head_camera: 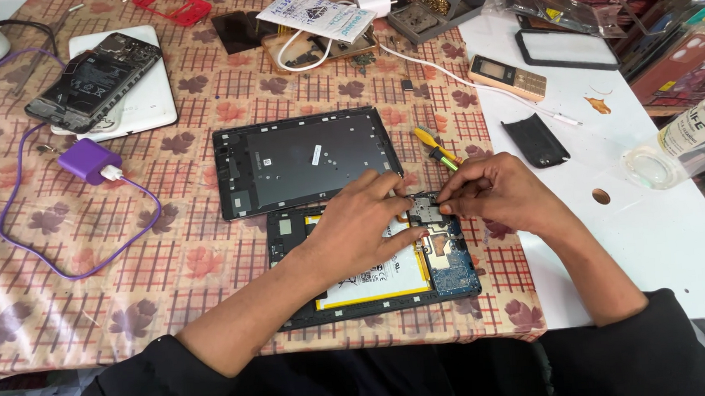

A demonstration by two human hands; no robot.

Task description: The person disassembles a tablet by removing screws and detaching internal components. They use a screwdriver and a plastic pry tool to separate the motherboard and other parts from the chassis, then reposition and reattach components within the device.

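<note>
An opened tablet (449,280) lies on the patterned tablecloth near the front edge, its white battery and blue circuit board exposed. My left hand (363,230) rests on the tablet, fingertips pressing by a small metal shield (426,211) at its top right. My right hand (493,192) pinches at the same spot from the right; whether it holds a part I cannot tell. The tablet's dark back cover (304,158) lies just behind, inner side up.
A yellow-green screwdriver (436,148) lies behind my right hand. An opened phone (94,80) rests on a white tablet at the back left, beside a purple charger (89,161) with cable. A small keypad phone (507,77), black cover (535,140) and clear bottle (688,141) sit right.
</note>
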